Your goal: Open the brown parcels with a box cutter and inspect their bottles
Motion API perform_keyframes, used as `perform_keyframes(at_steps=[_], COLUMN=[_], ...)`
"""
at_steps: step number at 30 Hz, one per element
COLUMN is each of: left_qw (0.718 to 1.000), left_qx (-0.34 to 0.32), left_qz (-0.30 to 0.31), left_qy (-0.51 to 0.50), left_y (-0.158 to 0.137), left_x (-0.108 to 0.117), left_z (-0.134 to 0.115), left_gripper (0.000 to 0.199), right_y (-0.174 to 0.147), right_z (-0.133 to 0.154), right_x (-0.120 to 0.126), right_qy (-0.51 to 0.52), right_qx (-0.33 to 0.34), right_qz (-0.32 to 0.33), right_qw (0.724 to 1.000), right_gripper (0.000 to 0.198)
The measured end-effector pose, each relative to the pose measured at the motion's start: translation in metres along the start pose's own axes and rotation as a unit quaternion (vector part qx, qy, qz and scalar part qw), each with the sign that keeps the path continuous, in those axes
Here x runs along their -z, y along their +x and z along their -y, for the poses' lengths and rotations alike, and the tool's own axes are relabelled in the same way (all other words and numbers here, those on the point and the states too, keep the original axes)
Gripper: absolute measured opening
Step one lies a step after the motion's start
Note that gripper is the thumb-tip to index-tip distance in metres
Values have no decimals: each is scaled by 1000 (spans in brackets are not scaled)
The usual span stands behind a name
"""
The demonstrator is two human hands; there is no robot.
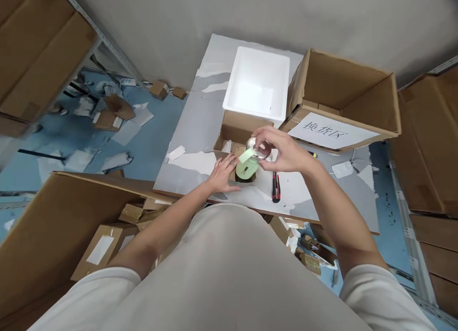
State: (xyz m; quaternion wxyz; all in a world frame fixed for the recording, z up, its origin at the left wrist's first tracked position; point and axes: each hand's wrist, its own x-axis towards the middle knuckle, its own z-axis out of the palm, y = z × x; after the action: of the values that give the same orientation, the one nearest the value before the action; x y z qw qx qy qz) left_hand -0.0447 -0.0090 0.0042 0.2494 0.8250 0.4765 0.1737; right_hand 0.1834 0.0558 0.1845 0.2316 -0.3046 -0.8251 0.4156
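Note:
My right hand (277, 147) is closed round the shiny silver top of a light green bottle (246, 170). A pale green strap shows by the top, and dark lettering marks the bottle's side. The bottle tilts over a small open cardboard box (232, 175), whose opening shows dark below it. On the near left side, my left hand (222, 174) rests with its fingers spread, touching the box's edge. Just behind stands another open cardboard box (239, 132) with a bit of white inside. A red and black utility knife (275, 188) lies on the table to the right.
A white plastic bin (231, 97) stands at the table's back. Right of it sits a large open carton (358, 138) with a handwritten label. Torn paper covers parts of the grey table (193, 126). At lower left is a big carton (25, 221) holding smaller boxes.

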Motion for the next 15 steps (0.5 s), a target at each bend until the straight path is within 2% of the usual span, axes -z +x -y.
perform_keyframes(at_steps=[3, 5, 6, 7, 9, 11, 13, 15], left_qw=[994, 970, 948, 919, 852, 796, 765, 750], left_qx=[-12, -17, -16, -10, 17, 57, 97, 128], left_qz=[-82, -153, -170, -170, -131, -97, -93, -102], left_qy=[-73, -188, -269, -355, -507, -595, -630, -640], left_y=[-5, -9, -10, -12, -17, -23, -29, -34], left_x=[17, 26, 29, 30, 31, 30, 28, 28], left_z=[-10, -20, -26, -33, -44, -51, -54, -54], left_gripper=[121, 115, 108, 100, 84, 74, 70, 68], right_y=[0, 1, 2, 2, 5, 6, 6, 5], right_z=[15, 21, 22, 20, 13, 0, -14, -26], right_x=[14, 16, 14, 10, -3, -21, -39, -54], right_qy=[140, 191, 202, 207, 217, 233, 247, 250], right_qx=[-45, -47, -38, -26, -8, -19, -53, -80], right_qz=[-141, -198, -213, -225, -261, -312, -347, -353], right_qw=[979, 960, 955, 952, 940, 921, 903, 898], right_gripper=[26, 32, 34, 36, 36, 36, 39, 40])
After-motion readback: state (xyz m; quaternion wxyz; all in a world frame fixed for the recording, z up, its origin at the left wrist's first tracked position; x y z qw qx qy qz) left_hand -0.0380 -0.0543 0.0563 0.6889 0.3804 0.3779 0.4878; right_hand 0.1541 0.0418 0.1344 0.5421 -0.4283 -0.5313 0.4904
